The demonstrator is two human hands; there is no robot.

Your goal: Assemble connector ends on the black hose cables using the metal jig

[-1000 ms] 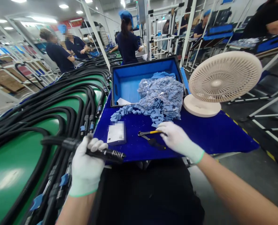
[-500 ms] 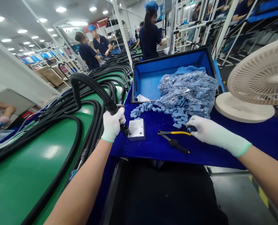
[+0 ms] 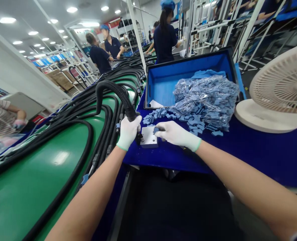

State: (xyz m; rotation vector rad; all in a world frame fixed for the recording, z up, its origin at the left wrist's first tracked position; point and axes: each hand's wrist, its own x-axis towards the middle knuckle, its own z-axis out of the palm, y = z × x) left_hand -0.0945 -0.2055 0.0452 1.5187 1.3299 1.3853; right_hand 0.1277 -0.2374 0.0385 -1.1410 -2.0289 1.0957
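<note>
My left hand (image 3: 128, 130), in a white glove, is wrapped round the end of a black corrugated hose (image 3: 117, 93), which arches up and back over the green belt. The hose's lower end, with a small spring showing, stands at the left edge of a metal block (image 3: 150, 135). At the block's right side, my gloved right hand (image 3: 173, 133) pinches a small blue plastic piece (image 3: 156, 130). Similar loose blue pieces (image 3: 196, 122) lie behind the right hand. The pliers on the blue table are almost wholly hidden by that hand.
A blue crate (image 3: 161, 90) with a plastic bag of blue pieces (image 3: 206, 97) stands at the back. A white fan (image 3: 269, 115) is on the right. Black hoses (image 3: 88, 134) cover much of the green belt (image 3: 38, 174) on the left. Co-workers (image 3: 165, 40) stand behind.
My right hand has moved left from the loose pieces to the metal block, carrying a blue piece. My left hand still grips the hose beside the block. The view has shifted slightly.
</note>
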